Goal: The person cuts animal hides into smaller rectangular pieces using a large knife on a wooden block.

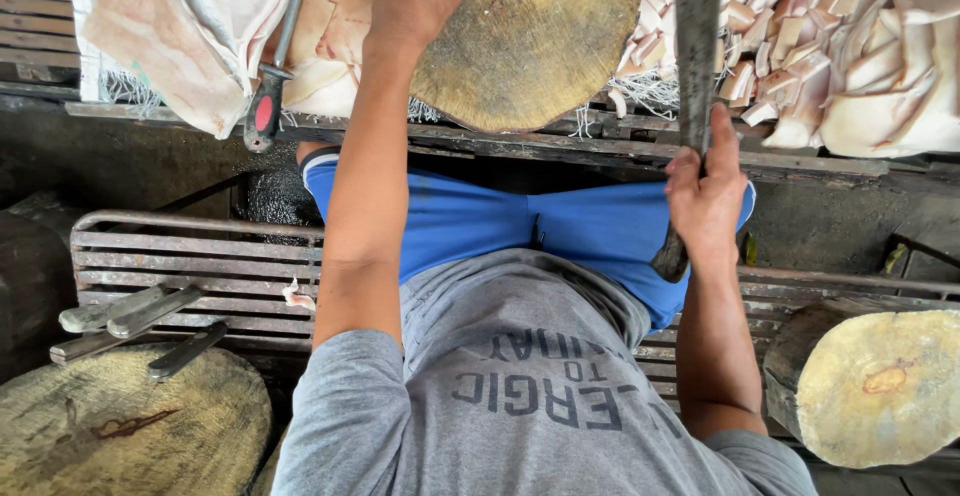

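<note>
Our right hand (706, 196) clenches the long grey steel cleaver (696, 46), blade running away from us. Our left hand (410, 1) rests on the round wooden chopping block (540, 41), fingers hidden, grip unclear.

Both hands (410, 1) (705, 191) reach forward — right fist clenched, left flat.
</note>
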